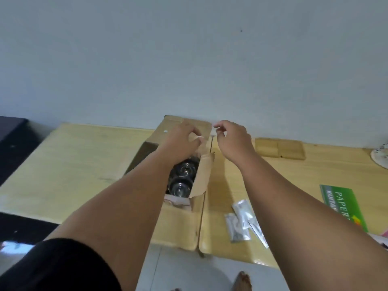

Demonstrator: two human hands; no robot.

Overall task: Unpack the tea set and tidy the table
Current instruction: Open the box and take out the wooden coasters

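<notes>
Fingers of the left hand (pixel 182 139) gripped the cardboard box (pixel 202 175) flap; I saw the right hand (pixel 233 139) pinch a white scrap (pixel 216 125).

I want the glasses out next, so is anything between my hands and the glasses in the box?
Partly. A torn cardboard flap leans over the glasses' right side, and your left forearm crosses them. Left hand and right hand are at the box's far end, each pinching a white strip.

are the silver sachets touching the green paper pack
Apart. The head view shows a strip of bare table between the silver sachets and the green paper pack.
</notes>
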